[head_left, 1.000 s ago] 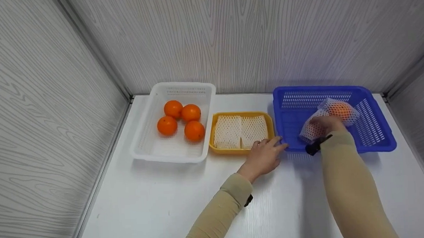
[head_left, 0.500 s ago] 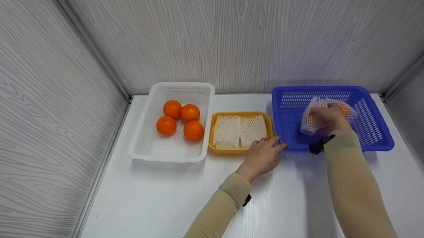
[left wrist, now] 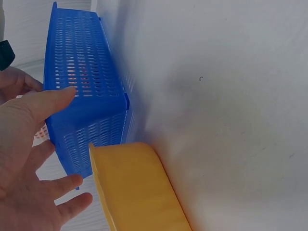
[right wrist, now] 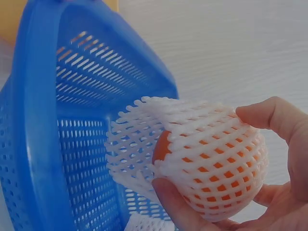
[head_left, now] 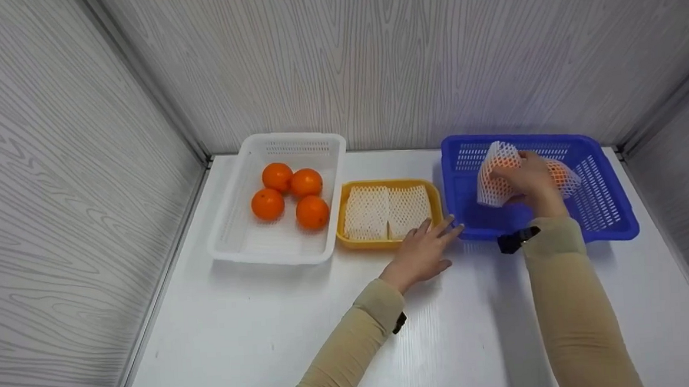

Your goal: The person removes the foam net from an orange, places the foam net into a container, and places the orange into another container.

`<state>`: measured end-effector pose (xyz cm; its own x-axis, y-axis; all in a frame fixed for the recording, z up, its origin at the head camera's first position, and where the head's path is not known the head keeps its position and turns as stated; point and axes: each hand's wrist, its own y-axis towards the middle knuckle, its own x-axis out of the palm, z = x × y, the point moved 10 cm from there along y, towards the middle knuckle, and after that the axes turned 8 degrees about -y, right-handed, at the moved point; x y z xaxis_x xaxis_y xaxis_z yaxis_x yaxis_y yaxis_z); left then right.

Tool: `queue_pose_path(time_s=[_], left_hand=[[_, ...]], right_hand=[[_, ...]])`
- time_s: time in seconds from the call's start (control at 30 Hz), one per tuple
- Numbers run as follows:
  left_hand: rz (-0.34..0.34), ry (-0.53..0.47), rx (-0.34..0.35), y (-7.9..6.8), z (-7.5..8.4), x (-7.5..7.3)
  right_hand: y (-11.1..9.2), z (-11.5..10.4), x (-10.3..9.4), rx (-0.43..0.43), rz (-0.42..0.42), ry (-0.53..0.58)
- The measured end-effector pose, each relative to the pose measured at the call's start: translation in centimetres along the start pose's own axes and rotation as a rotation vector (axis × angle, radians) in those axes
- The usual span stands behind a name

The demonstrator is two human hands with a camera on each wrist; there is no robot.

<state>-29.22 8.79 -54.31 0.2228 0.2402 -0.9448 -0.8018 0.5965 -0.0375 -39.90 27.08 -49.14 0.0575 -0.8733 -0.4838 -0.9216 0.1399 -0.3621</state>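
Note:
My right hand (head_left: 532,180) grips an orange in a white foam net sleeve (right wrist: 219,166), over the blue basket (head_left: 601,195). Thumb and fingers wrap the net around the fruit, while the sleeve's loose end stands open and a bit of bare orange shows there. Another netted orange (head_left: 565,179) lies in the basket, partly behind the right hand. With fingers spread, my left hand (head_left: 415,257) reaches over the near corners of the yellow tray (head_left: 436,203) and the blue basket, holding nothing. Flat white foam nets (head_left: 366,213) lie side by side in that tray.
At the left stands a white basket (head_left: 277,257) with several bare oranges (head_left: 312,213) in it. The yellow tray sits between the two baskets. Behind them rises a wood-grain panel (head_left: 373,68), with further panels at both sides of the white table (head_left: 240,340).
My right hand has raised the netted orange from the basket floor, moving it toward the back and slightly left, its sleeve now more upright. The left hand has barely moved.

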Motion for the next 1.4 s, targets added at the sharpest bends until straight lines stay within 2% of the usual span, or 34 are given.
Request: queue_pose_path(time_s=[0.17, 0.37, 0.57, 0.73, 0.9, 1.03, 1.2, 1.4], left_hand=[[-0.02, -0.124, 0.0, -0.6, -0.5, 0.3], [0.044, -0.161, -0.016, -1.9, -1.2, -0.5], [0.099, -0.259, -0.093, -4.0, -2.5, -1.9], [0.176, -0.366, -0.11, -6.0, -3.4, -3.7], [0.227, -0.444, -0.14, -7.7, -4.8, -4.9], [0.245, -0.49, -0.15, -8.9, -5.5, -5.3], [0.256, -0.535, -0.123, -10.0, -5.8, -5.2], [0.242, -0.592, -0.128, -10.8, -6.1, -4.8]], right_hand=[[-1.4, -1.7, 0.5, -0.078, 0.026, -0.071], [-3.2, -3.0, 1.3, -0.154, 0.019, -0.087], [-4.7, -3.5, 2.0, -0.196, 0.018, -0.114], [-5.8, -3.9, 2.6, -0.224, 0.018, -0.109], [-6.9, -4.3, 3.7, -0.275, -0.011, -0.079], [-7.8, -4.5, 4.9, -0.331, -0.033, -0.085], [-9.0, -4.2, 6.6, -0.394, -0.089, -0.078], [-10.2, -3.2, 8.3, -0.485, -0.174, -0.037]])
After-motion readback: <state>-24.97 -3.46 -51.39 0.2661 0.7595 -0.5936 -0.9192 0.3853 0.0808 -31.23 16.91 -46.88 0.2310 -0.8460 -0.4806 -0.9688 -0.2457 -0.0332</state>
